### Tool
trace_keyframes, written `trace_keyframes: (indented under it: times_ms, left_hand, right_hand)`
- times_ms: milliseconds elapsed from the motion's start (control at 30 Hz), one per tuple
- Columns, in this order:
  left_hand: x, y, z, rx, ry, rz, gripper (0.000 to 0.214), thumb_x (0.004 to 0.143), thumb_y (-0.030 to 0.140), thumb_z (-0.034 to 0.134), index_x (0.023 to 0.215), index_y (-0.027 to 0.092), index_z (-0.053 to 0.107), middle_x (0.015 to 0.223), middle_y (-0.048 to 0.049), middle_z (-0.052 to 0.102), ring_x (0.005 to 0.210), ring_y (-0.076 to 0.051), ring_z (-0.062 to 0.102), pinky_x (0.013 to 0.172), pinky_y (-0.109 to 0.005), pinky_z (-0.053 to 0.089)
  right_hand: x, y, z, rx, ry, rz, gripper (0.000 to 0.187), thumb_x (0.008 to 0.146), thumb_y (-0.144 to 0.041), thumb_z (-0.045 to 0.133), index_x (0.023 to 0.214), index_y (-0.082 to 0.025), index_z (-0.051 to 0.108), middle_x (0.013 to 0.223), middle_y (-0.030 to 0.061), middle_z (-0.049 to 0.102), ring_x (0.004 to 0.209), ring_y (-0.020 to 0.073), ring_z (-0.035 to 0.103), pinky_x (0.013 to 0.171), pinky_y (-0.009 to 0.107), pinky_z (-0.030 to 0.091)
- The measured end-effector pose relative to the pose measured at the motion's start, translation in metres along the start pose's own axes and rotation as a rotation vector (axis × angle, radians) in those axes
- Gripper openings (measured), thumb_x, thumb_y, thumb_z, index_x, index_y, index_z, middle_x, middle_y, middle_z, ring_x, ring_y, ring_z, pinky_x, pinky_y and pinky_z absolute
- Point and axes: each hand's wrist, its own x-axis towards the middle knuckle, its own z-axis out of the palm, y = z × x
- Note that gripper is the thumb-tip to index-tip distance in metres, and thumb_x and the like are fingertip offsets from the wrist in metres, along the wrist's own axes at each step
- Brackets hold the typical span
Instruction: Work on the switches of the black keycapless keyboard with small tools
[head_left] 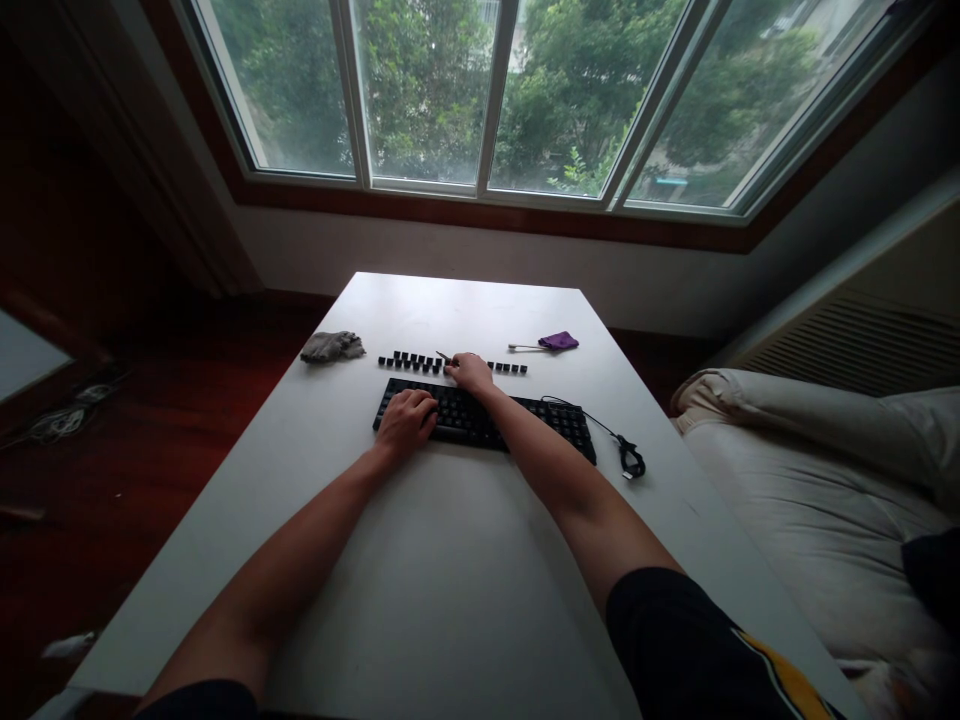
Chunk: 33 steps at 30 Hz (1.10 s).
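A black keyboard [525, 420] lies across the middle of the white table [450, 560]. My left hand [406, 420] rests curled on the keyboard's left end, pressing it down. My right hand [469, 372] is just beyond the keyboard's far edge, fingers closed on a thin brown-handled tool [444, 356]. That tool's tip is at a row of loose black keycaps [420, 362] lined up behind the keyboard.
A grey cloth [332, 346] lies at the far left of the table. A purple cloth [559, 341] with a thin stick [525, 347] lies far right. The keyboard's cable [626, 450] coils near the right edge. A pale sofa [810, 470] stands right.
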Motion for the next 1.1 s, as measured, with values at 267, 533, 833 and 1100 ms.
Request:
trace_keyframes:
  times_ms: [267,533,833,1100]
  left_hand:
    - [0.000,-0.001,0.002,-0.018,0.011,-0.007,0.019,0.092,0.026,0.056,0.108,0.024,0.067,0.115,-0.0078,0.065,0.107,-0.026,0.056,0.097,-0.044,0.044]
    - [0.000,0.001,0.001,-0.008,0.002,0.004,0.023,0.090,0.030,0.059,0.110,0.024,0.067,0.118,-0.0091,0.064,0.111,-0.028,0.057,0.099,-0.046,0.044]
    - [0.001,0.011,-0.001,-0.022,-0.111,0.203,0.044,0.087,0.040,0.065,0.128,0.025,0.060,0.139,-0.0110,0.055,0.130,-0.031,0.048,0.113,-0.052,0.037]
    - [-0.003,0.010,0.004,0.034,-0.144,0.135,0.069,0.082,0.052,0.069,0.142,0.023,0.049,0.152,-0.0128,0.044,0.142,-0.035,0.035,0.121,-0.058,0.021]
  right_hand:
    - [-0.002,0.008,-0.005,0.061,0.028,-0.030,0.021,0.088,-0.039,0.064,0.100,-0.025,0.075,0.100,0.0088,0.074,0.094,0.0239,0.064,0.076,0.030,0.043]
    - [-0.029,0.015,-0.021,0.345,0.130,-0.141,0.035,0.098,-0.041,0.043,0.104,-0.021,0.071,0.102,0.0080,0.068,0.097,0.0208,0.061,0.086,0.030,0.042]
    - [-0.064,0.037,-0.041,0.647,0.112,-0.186,0.038,0.093,-0.050,0.046,0.093,-0.020,0.069,0.070,-0.0001,0.060,0.063,0.0153,0.055,0.064,0.027,0.044]
    - [-0.058,0.056,-0.044,0.747,0.030,-0.231,0.027,0.092,-0.043,0.051,0.094,-0.019,0.064,0.076,0.0012,0.064,0.065,0.0142,0.062,0.058,0.024,0.049]
